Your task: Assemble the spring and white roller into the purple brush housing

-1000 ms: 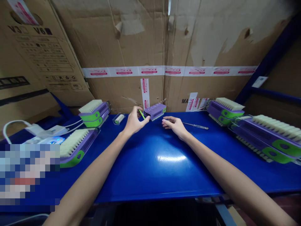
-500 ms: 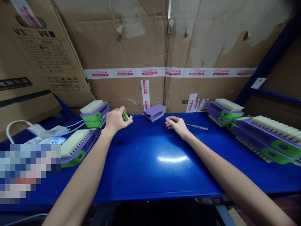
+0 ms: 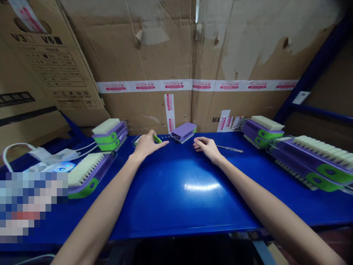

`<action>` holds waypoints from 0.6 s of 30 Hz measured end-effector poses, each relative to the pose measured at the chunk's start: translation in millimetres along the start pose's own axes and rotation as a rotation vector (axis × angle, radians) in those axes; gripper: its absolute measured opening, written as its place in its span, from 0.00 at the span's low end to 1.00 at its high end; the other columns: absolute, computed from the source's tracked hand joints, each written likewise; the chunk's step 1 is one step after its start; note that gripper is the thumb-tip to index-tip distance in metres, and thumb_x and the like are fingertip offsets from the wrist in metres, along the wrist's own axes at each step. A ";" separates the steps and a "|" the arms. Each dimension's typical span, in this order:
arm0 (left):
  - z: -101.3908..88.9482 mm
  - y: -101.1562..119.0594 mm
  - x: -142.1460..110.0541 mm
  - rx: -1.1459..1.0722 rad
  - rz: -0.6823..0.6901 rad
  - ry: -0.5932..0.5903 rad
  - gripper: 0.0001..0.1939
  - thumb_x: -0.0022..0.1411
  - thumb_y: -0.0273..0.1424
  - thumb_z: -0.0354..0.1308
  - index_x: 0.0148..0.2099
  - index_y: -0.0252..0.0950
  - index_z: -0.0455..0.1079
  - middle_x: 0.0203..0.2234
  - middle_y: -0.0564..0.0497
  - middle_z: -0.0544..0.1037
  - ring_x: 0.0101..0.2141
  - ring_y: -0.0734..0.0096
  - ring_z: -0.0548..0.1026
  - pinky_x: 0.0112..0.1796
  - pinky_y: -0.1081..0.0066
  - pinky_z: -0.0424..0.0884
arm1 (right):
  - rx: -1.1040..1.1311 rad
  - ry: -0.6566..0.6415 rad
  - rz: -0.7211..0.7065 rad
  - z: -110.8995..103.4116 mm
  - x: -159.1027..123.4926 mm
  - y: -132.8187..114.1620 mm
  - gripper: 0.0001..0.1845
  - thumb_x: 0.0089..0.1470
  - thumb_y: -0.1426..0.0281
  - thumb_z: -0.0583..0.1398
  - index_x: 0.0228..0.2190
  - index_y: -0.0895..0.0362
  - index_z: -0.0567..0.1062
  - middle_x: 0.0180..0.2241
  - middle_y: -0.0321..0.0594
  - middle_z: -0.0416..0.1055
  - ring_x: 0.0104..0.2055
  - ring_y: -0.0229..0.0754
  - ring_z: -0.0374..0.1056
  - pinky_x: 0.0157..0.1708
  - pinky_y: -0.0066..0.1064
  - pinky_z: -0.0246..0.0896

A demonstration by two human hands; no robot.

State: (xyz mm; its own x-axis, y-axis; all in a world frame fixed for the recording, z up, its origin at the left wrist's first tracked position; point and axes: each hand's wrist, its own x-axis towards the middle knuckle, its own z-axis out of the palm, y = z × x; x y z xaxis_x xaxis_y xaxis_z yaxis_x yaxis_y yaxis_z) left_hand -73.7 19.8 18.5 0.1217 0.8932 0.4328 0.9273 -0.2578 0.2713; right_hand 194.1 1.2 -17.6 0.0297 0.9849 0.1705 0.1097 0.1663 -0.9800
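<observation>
My left hand (image 3: 147,144) rests low on the blue table (image 3: 187,191), its fingers curled around a small green piece (image 3: 157,139), right beside a small clear case (image 3: 137,140) that it partly covers. A purple box-shaped part (image 3: 184,131) with a green end lies at the back middle, apart from both hands. My right hand (image 3: 206,147) lies on the table just right of that part, fingers loosely curled with nothing in them. A thin screwdriver (image 3: 230,148) lies just beyond its knuckles.
Purple and green brushes with cream bristles are stacked at the back left (image 3: 110,131), front left (image 3: 88,172) and along the right (image 3: 317,156). White chargers and cables (image 3: 46,158) sit at far left. Cardboard boxes (image 3: 193,62) wall off the back.
My left hand pulled away from the purple part with the green piece, swung left, then came down by the clear case. My right hand stayed put.
</observation>
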 end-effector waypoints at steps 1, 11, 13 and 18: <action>2.1 3.2 -0.4 -0.001 0.004 -0.046 0.32 0.44 0.62 0.54 0.38 0.38 0.63 0.25 0.48 0.75 0.28 0.60 0.74 0.28 0.69 0.63 | -0.009 -0.003 -0.001 -0.2 0.0 0.0 0.18 0.50 0.60 0.62 0.36 0.62 0.75 0.30 0.44 0.74 0.29 0.36 0.70 0.29 0.27 0.69; 21.0 44.8 -6.7 -0.017 0.001 -0.073 0.39 0.44 0.62 0.54 0.47 0.35 0.60 0.35 0.37 0.77 0.37 0.50 0.77 0.35 0.65 0.67 | -0.249 -0.124 -0.217 7.3 -1.7 3.2 0.36 0.55 0.60 0.57 0.61 0.57 0.54 0.64 0.48 0.49 0.65 0.45 0.49 0.62 0.42 0.47; 24.2 48.7 -5.0 -0.049 -0.013 -0.069 0.39 0.45 0.60 0.55 0.49 0.35 0.58 0.37 0.36 0.77 0.40 0.50 0.76 0.36 0.65 0.68 | -0.250 -0.213 -0.200 11.1 -3.9 5.0 0.38 0.57 0.60 0.54 0.63 0.58 0.47 0.65 0.49 0.45 0.67 0.43 0.44 0.65 0.41 0.38; 31.7 55.5 6.7 -0.216 -0.033 -0.070 0.44 0.46 0.53 0.61 0.58 0.35 0.52 0.44 0.34 0.75 0.45 0.48 0.74 0.40 0.62 0.68 | -0.293 -0.296 -0.166 13.6 -8.4 3.3 0.35 0.59 0.60 0.52 0.63 0.55 0.49 0.63 0.46 0.53 0.66 0.44 0.46 0.65 0.45 0.35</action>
State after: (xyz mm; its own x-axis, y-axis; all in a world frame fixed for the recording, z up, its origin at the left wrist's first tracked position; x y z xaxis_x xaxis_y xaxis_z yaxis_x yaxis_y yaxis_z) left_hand -10.1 23.2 9.3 0.1237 0.9238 0.3624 0.8350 -0.2943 0.4650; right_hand 180.7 -5.9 -23.6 -0.2926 0.9246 0.2441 0.3671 0.3443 -0.8641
